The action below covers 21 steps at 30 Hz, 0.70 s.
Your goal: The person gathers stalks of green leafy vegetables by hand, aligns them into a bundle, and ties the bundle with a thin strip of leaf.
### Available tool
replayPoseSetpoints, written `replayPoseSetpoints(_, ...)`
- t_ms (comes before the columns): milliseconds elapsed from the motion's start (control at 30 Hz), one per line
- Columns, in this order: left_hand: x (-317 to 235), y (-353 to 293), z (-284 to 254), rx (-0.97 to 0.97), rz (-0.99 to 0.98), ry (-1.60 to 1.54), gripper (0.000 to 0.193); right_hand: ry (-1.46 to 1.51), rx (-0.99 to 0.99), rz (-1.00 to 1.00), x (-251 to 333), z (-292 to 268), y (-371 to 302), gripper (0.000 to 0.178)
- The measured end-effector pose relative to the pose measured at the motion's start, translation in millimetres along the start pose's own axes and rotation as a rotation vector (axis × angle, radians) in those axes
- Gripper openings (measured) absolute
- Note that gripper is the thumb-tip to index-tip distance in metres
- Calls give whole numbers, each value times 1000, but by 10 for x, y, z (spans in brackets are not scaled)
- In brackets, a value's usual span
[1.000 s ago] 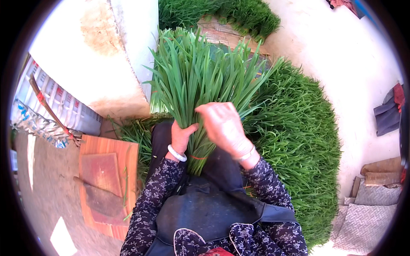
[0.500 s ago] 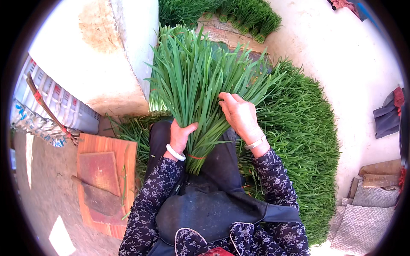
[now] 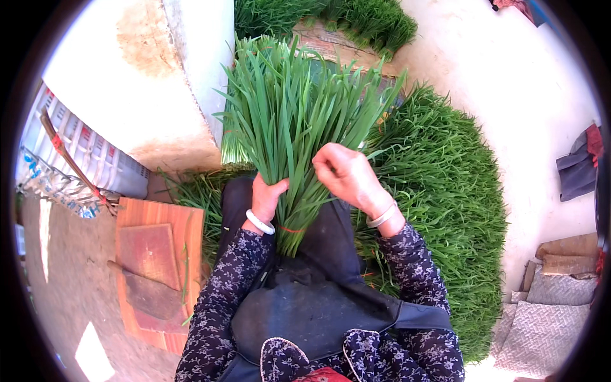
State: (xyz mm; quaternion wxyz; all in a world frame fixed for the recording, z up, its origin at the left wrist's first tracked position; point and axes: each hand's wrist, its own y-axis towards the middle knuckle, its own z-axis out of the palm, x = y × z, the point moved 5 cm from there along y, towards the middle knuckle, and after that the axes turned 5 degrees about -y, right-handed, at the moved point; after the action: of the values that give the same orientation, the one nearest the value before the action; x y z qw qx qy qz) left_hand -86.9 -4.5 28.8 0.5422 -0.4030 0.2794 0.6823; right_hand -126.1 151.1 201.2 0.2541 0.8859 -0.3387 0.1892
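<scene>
A large bundle of garlic chives point(image 3: 293, 127) stands over my lap, its leaves fanning away from me. Near its stem ends a red band point(image 3: 292, 230) goes round it. My left hand point(image 3: 267, 200) is wrapped about the bundle's left side above the band, thumb across the front. Against the bundle's right side, my right hand point(image 3: 349, 178) is closed with its fingers curled into a pinch. Whatever lies between those fingertips is hidden.
A broad mass of chives point(image 3: 445, 223) spreads at my right. More bunches point(image 3: 372, 25) lie at the far end. At my left, a wooden board point(image 3: 197, 239) carries a flat knife point(image 3: 153, 296). A white wall block point(image 3: 127, 83) rises at far left; woven mats point(image 3: 541, 334) lie at right.
My right hand has drawn slightly left and nearer, and its fingers have curled in tighter. The leaves on the bundle's right side have moved inward. My left hand keeps its hold.
</scene>
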Motion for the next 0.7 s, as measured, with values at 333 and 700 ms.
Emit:
replayPoseSetpoints(333,41,-7,3,5,-38,-33,39,-569,20,-158,-128,339,-137,16)
replayPoseSetpoints(700,92,16,-96,13,16,-66,37,845,-247,308,107,-234,-350,17)
